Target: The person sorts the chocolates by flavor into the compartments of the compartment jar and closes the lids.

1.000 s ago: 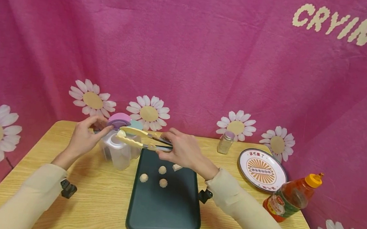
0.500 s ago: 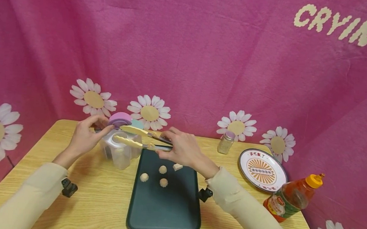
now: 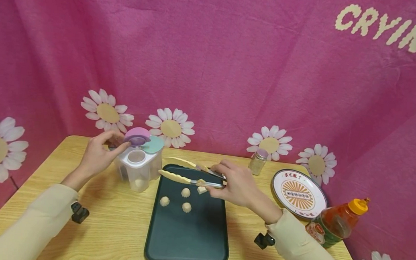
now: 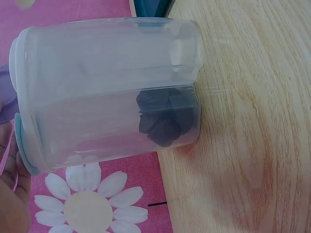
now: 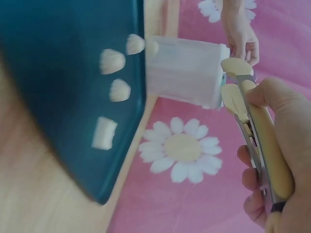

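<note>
My left hand (image 3: 99, 152) pinches the raised purple lid (image 3: 137, 137) of a clear divided storage container (image 3: 123, 166). Under that lid the round opening is exposed, and a pale piece (image 4: 183, 52) lies at the bottom of a compartment. Dark pieces (image 4: 165, 116) fill the base of another compartment; the teal lid (image 3: 153, 144) lies flat. In my right hand (image 3: 238, 184) is a pair of tongs (image 3: 177, 178), tips spread and nothing between them, right of the container over the far end of the dark tray (image 3: 187, 241).
On the tray sit small ridged pale pieces (image 3: 185, 192) and a white block (image 3: 201, 190), partly behind the tongs. To the right stand a spice jar (image 3: 258, 162), a patterned plate (image 3: 299, 195) and a red sauce bottle (image 3: 335, 225). A pink floral cloth (image 3: 211, 86) hangs behind.
The white piece has left the tongs and shows inside the container. My right hand has drawn the tongs rightward, off the opening. My left hand has stayed at the purple lid.
</note>
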`<state>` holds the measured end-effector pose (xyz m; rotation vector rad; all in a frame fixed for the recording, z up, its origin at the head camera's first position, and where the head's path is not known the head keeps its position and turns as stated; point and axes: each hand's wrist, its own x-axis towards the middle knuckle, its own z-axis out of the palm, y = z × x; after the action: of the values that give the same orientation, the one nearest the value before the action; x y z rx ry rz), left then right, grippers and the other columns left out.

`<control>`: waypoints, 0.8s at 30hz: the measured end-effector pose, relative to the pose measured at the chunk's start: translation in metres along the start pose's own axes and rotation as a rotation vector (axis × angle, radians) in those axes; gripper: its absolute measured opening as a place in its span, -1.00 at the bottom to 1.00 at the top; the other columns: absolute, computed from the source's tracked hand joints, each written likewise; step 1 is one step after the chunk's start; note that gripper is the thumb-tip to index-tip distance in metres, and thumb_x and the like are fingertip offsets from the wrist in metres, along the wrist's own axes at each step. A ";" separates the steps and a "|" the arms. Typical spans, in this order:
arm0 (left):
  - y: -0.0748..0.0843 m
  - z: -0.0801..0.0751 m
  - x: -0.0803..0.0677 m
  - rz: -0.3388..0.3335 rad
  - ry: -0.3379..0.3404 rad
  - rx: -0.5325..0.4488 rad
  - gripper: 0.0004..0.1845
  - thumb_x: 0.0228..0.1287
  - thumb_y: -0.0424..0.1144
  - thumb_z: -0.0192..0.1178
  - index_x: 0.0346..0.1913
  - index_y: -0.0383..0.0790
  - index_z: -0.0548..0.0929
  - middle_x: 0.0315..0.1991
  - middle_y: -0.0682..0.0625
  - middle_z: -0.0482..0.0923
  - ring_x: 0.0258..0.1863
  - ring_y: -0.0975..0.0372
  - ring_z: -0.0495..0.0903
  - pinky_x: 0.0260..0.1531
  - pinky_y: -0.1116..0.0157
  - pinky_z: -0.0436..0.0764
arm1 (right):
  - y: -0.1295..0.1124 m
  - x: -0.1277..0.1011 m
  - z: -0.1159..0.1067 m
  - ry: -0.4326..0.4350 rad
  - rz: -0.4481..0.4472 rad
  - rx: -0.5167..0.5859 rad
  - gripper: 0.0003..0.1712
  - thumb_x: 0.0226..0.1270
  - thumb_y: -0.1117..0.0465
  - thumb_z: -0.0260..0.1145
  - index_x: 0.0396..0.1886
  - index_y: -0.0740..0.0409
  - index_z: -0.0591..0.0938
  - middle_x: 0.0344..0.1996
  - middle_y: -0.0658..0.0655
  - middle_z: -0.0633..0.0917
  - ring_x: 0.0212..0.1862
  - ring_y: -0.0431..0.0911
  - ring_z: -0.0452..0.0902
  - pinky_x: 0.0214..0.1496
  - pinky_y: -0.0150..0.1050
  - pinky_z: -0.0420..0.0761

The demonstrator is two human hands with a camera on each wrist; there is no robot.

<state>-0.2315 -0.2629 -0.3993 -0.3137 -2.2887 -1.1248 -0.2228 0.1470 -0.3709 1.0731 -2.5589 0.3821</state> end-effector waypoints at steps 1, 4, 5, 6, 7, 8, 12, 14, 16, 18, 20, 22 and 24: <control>0.000 0.000 0.000 -0.003 -0.002 0.003 -0.84 0.31 -0.38 0.44 -0.11 -0.31 0.71 -0.30 -0.18 0.71 -0.35 0.54 0.49 -0.26 0.58 0.52 | 0.002 -0.006 -0.001 -0.006 0.009 -0.003 -0.48 0.10 -0.18 0.56 -0.03 0.00 0.76 -0.29 -0.07 0.68 -0.47 -0.31 0.38 -0.49 -0.44 0.26; -0.001 -0.001 0.000 -0.013 -0.008 0.018 -0.83 0.32 -0.37 0.43 -0.09 -0.32 0.70 -0.30 -0.16 0.70 -0.35 0.53 0.49 -0.26 0.58 0.52 | 0.007 -0.023 -0.003 -0.022 0.036 -0.018 -0.47 0.08 -0.19 0.57 -0.03 -0.01 0.77 -0.29 -0.10 0.67 -0.48 -0.33 0.35 -0.50 -0.46 0.25; -0.001 -0.002 0.000 -0.017 -0.011 0.023 -0.83 0.33 -0.37 0.43 -0.09 -0.32 0.70 -0.30 -0.15 0.69 -0.34 0.52 0.48 -0.26 0.58 0.51 | 0.008 -0.029 -0.002 -0.027 0.041 -0.017 -0.47 0.08 -0.18 0.57 -0.03 0.00 0.77 -0.28 -0.10 0.67 -0.48 -0.33 0.34 -0.49 -0.47 0.26; -0.001 -0.002 0.000 -0.018 -0.013 0.027 -0.82 0.33 -0.36 0.43 -0.08 -0.32 0.70 -0.30 -0.15 0.69 -0.34 0.52 0.48 -0.26 0.58 0.51 | 0.010 -0.034 -0.002 -0.031 0.043 -0.019 -0.48 0.08 -0.17 0.58 -0.04 0.00 0.77 -0.29 -0.10 0.67 -0.48 -0.33 0.34 -0.47 -0.48 0.27; -0.001 -0.002 0.000 -0.018 -0.016 0.030 -0.82 0.33 -0.36 0.43 -0.07 -0.33 0.70 -0.30 -0.14 0.69 -0.34 0.51 0.48 -0.26 0.57 0.52 | 0.011 -0.039 -0.001 -0.036 0.045 -0.019 -0.49 0.07 -0.16 0.58 -0.05 0.00 0.77 -0.30 -0.11 0.67 -0.48 -0.34 0.33 -0.47 -0.48 0.28; -0.001 -0.002 0.000 -0.020 -0.018 0.033 -0.81 0.33 -0.35 0.43 -0.07 -0.32 0.70 -0.29 -0.14 0.69 -0.34 0.51 0.48 -0.26 0.57 0.52 | 0.013 -0.044 0.000 -0.038 0.044 -0.020 -0.51 0.07 -0.15 0.59 -0.07 0.00 0.77 -0.31 -0.11 0.66 -0.48 -0.34 0.33 -0.46 -0.48 0.28; -0.001 -0.002 0.000 -0.023 -0.023 0.035 -0.81 0.34 -0.35 0.43 -0.06 -0.32 0.70 -0.28 -0.15 0.70 -0.32 0.51 0.48 -0.24 0.56 0.52 | 0.018 -0.062 0.008 -0.053 0.041 -0.041 -0.54 0.05 -0.14 0.59 -0.11 -0.04 0.76 -0.35 -0.14 0.64 -0.50 -0.38 0.32 -0.46 -0.48 0.27; -0.001 -0.003 0.000 -0.023 -0.021 0.034 -0.81 0.34 -0.35 0.43 -0.07 -0.32 0.70 -0.27 -0.16 0.71 -0.32 0.53 0.47 -0.23 0.56 0.52 | 0.020 -0.069 0.013 -0.062 0.043 -0.039 -0.56 0.06 -0.15 0.58 -0.12 -0.06 0.76 -0.34 -0.16 0.64 -0.50 -0.41 0.31 -0.48 -0.48 0.26; -0.002 -0.003 -0.001 -0.017 -0.017 0.034 -0.82 0.33 -0.36 0.43 -0.07 -0.33 0.70 -0.27 -0.17 0.71 -0.32 0.54 0.47 -0.23 0.57 0.52 | 0.021 -0.074 0.018 -0.065 0.044 -0.040 -0.56 0.05 -0.16 0.59 -0.13 -0.08 0.75 -0.34 -0.17 0.64 -0.50 -0.42 0.32 -0.48 -0.47 0.27; -0.002 -0.003 -0.001 -0.012 -0.017 0.034 -0.82 0.32 -0.37 0.43 -0.08 -0.33 0.70 -0.27 -0.17 0.72 -0.32 0.56 0.47 -0.22 0.59 0.51 | 0.022 -0.079 0.023 -0.066 0.049 -0.037 -0.57 0.03 -0.16 0.60 -0.15 -0.10 0.75 -0.35 -0.18 0.64 -0.50 -0.42 0.32 -0.48 -0.48 0.28; -0.002 -0.002 -0.001 -0.011 -0.021 0.034 -0.81 0.32 -0.38 0.44 -0.08 -0.33 0.69 -0.26 -0.18 0.72 -0.32 0.56 0.47 -0.23 0.61 0.51 | 0.023 -0.084 0.027 -0.072 0.059 -0.044 -0.58 0.02 -0.17 0.60 -0.16 -0.12 0.75 -0.35 -0.20 0.63 -0.49 -0.42 0.33 -0.47 -0.48 0.28; -0.002 -0.002 -0.001 -0.011 -0.026 0.035 -0.81 0.31 -0.38 0.44 -0.07 -0.33 0.69 -0.25 -0.18 0.72 -0.32 0.56 0.47 -0.22 0.62 0.51 | 0.023 -0.088 0.031 -0.083 0.072 -0.052 -0.57 0.01 -0.18 0.60 -0.16 -0.13 0.75 -0.36 -0.22 0.62 -0.48 -0.42 0.34 -0.46 -0.49 0.29; -0.001 -0.002 -0.002 -0.017 -0.030 0.034 -0.80 0.32 -0.38 0.44 -0.07 -0.33 0.69 -0.24 -0.18 0.72 -0.31 0.55 0.47 -0.22 0.62 0.50 | 0.023 -0.092 0.034 -0.102 0.085 -0.043 -0.57 0.02 -0.19 0.60 -0.16 -0.13 0.75 -0.36 -0.22 0.61 -0.48 -0.41 0.35 -0.45 -0.49 0.30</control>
<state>-0.2302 -0.2650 -0.4004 -0.3004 -2.3384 -1.0959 -0.1857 0.2079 -0.4415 0.9945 -2.6966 0.2990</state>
